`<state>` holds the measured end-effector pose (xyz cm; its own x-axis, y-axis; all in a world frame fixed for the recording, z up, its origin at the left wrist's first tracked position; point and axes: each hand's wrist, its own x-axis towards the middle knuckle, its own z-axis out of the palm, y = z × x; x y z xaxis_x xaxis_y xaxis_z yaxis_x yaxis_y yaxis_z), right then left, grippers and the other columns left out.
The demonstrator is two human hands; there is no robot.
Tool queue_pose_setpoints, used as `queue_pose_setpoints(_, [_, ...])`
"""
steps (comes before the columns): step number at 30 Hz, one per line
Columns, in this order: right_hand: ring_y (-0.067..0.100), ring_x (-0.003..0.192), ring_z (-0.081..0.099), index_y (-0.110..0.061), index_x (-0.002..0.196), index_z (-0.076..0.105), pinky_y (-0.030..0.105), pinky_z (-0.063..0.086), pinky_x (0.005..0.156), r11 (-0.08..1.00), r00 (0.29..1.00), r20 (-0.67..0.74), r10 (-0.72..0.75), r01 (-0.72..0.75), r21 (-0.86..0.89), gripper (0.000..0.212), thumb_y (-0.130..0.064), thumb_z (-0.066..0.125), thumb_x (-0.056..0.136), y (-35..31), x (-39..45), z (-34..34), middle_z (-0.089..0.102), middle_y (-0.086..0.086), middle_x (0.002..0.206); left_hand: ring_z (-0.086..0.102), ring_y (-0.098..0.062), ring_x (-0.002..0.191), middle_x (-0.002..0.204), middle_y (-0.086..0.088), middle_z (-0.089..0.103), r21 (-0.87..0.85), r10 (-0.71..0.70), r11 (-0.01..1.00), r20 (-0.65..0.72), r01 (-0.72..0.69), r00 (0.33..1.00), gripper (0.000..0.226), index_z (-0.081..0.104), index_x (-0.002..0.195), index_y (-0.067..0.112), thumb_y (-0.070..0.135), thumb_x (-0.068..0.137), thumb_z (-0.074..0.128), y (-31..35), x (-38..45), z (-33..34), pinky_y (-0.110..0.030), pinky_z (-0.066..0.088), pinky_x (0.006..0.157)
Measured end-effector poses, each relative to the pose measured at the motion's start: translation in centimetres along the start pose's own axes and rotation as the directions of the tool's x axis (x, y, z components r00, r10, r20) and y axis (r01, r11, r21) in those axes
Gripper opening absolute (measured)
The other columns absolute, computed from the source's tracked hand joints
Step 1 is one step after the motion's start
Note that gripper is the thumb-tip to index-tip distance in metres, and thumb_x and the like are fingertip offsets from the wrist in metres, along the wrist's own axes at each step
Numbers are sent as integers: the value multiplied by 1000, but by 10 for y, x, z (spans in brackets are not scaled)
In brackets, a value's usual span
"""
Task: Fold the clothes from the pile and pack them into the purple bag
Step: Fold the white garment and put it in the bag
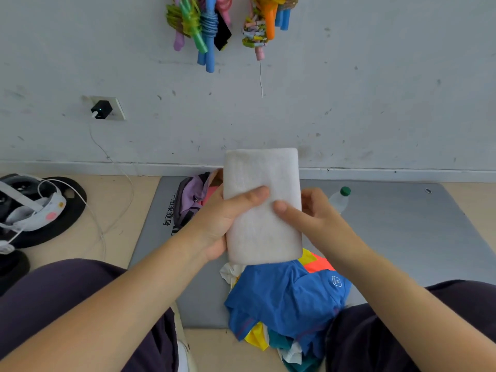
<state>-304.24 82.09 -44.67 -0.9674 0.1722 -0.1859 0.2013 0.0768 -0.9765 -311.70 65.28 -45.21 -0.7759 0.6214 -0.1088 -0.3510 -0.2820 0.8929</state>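
Folded white cloth (261,205) held above the clothes pile (287,299), pinched by left hand (228,218) and right hand (311,210). Advise firm thumbs while lowering into purple bag (192,198), beyond the left hand.

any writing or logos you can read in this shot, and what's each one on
"健身" ends a line of dark Chinese characters printed on the grey mat beside the purple bag; the characters before it are too blurred to read for sure.
Small white square logo on the blue shirt: too small to read.
Folded white cloth held by the left hand and right hand: no writing visible.
Bottle: no readable label.
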Motion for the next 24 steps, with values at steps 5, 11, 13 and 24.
queue_pose_setpoints(5, [19,106,69,-22,115,68,35,58,87,987,981,193,20,-51,152,38,-39,74,82,-5,17,-1,72,2,115,73,-18,94,102,-1,76,419,-60,905,-37,70,998,40,71,105,21,39,72,81,27,14,-8,-30,58,70])
queue_pose_setpoints(11, [25,93,72,-19,109,68,39,59,74,982,987,-15,162,-159,105,30,-35,72,83,13,98,-14,74,9,105,68,-10,89,94,7,71,880,-133,442,-130,177,982,30,69,94,31,59,88,59,41,84,-109,-35,54,84])
queue_pose_setpoints(13, [27,96,70,-19,114,66,46,57,86,974,973,-49,228,-227,22,35,-37,71,84,36,139,-13,73,8,106,64,-9,97,97,14,69,941,-149,285,-145,183,978,27,68,91,35,60,88,57,25,109,-157,-34,51,91])
queue_pose_setpoints(24, [24,86,70,-13,109,62,34,59,62,758,761,80,644,-620,-203,38,-32,77,79,204,345,68,71,8,100,53,-11,124,130,12,61,988,-311,122,-51,93,949,48,57,131,30,58,96,39,-147,215,-312,-41,32,112])
